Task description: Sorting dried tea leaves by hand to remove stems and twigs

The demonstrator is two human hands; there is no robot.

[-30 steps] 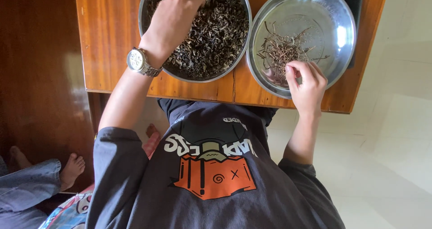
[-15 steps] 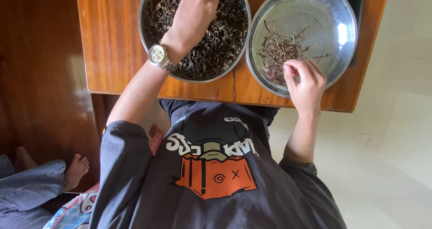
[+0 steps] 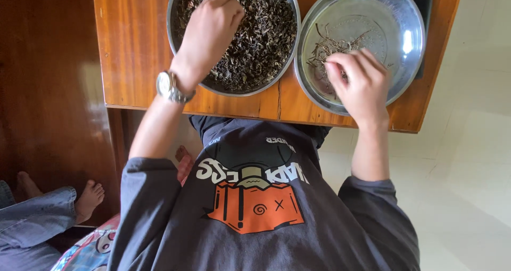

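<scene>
left grip: left hand (image 3: 210, 29) curled, fingers dug into dried leaves (image 3: 261, 37) in left steel bowl (image 3: 175, 15); pinch hidden
right grip: right hand (image 3: 359, 82) pinched shut on stems (image 3: 327, 50), over right steel bowl (image 3: 410, 15)
relation: bowls touching on wooden table (image 3: 133, 47); stem pile just beyond right fingertips

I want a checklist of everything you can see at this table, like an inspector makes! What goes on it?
Surface: wooden table, glossy, with a crack in the near edge between the two bowls.
Job's things: left metal bowl heaped with dark dried leaves; right metal bowl mostly bare, with a small pile of thin stems.
Clutter: a dark flat object at the table's far right edge; what it is cannot be told.
Grippers: left hand, wristwatch on its wrist, rests in the leaves; right hand, fingers curled, is over the stems.
Cables: nothing seen.
Surroundings: pale floor; another person's bare feet and jeans at lower left.
</scene>
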